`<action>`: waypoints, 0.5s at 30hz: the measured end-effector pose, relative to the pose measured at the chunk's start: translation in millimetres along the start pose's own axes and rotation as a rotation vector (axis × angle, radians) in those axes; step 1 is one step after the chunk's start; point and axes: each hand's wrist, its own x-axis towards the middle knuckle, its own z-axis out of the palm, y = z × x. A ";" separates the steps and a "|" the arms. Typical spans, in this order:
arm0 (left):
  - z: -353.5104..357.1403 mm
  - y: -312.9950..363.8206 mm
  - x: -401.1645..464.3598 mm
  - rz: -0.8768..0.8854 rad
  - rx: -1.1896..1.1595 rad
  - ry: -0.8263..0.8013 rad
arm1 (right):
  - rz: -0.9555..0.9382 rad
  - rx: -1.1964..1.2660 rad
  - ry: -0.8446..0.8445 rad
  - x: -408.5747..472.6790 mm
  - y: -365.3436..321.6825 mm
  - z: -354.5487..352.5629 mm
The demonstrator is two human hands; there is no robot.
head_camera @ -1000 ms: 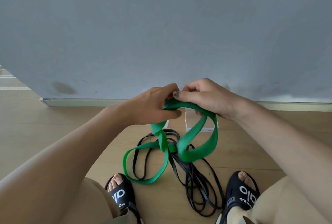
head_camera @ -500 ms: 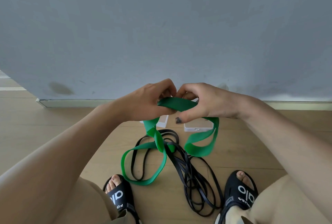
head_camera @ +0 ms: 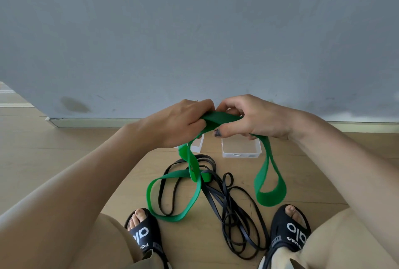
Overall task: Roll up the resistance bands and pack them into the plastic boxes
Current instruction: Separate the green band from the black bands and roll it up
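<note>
My left hand (head_camera: 179, 125) and my right hand (head_camera: 252, 117) meet in mid-air, both pinching the top of a wide green resistance band (head_camera: 269, 186). One loop of it hangs down on the right; another trails to the floor on the left. Under it lies a tangle of thin black resistance bands (head_camera: 233, 210) on the wooden floor. Two clear plastic boxes stand beyond: the right box (head_camera: 240, 152) is open and in plain view, the left box (head_camera: 198, 145) is mostly hidden by my left hand and the green band.
A grey wall (head_camera: 194, 31) with a skirting board stands just behind the boxes. My two feet in black slides (head_camera: 143, 234) (head_camera: 291, 232) flank the bands at the bottom. Wooden floor stretches to both sides.
My hands have shifted their pinch along the green band and spread it. The right-hand loop now hangs lower and farther right, away from the black bands.
</note>
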 end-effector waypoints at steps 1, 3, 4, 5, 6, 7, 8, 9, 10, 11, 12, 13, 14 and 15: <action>0.0 -0.1 0.2 0.021 0.018 0.008 | -0.001 0.010 -0.006 -2.0 0.7 -0.7; -0.1 -0.1 0.9 0.032 0.045 0.016 | -0.002 0.052 -0.042 -5.3 1.8 -0.7; 0.2 0.7 1.4 0.020 0.050 0.013 | -0.001 0.092 -0.064 -6.0 2.6 -0.4; 0.4 2.2 1.4 0.005 0.039 0.006 | -0.003 0.128 -0.078 -6.1 3.2 -0.4; 0.6 3.5 1.3 -0.017 -0.002 -0.010 | -0.012 0.161 -0.082 -5.6 3.6 -0.5; 0.0 5.1 0.1 -0.043 -0.067 -0.032 | -0.026 0.195 -0.076 -4.9 3.3 -0.7; -1.2 6.6 -1.6 -0.070 -0.143 -0.046 | -0.039 0.233 -0.063 -3.9 3.0 -0.9; -2.8 6.8 -3.3 -0.090 -0.208 -0.049 | -0.049 0.278 -0.042 -3.5 1.9 -1.5; -3.7 6.3 -4.2 -0.097 -0.254 -0.039 | -0.056 0.329 -0.016 -2.8 1.1 -2.3; -3.2 5.2 -4.1 -0.094 -0.280 -0.017 | -0.058 0.380 0.013 -2.6 0.0 -2.9; -1.9 3.2 -3.6 -0.087 -0.294 0.011 | -0.054 0.424 0.040 -2.1 -0.9 -2.7; 0.3 0.7 -2.5 -0.081 -0.302 0.035 | -0.051 0.456 0.069 -1.8 -1.7 -1.6; 2.3 -1.2 -1.9 -0.076 -0.308 0.045 | -0.053 0.477 0.100 -1.1 -2.1 0.1; 4.6 -3.0 -1.5 -0.076 -0.313 0.036 | -0.056 0.496 0.136 -0.2 -2.3 1.4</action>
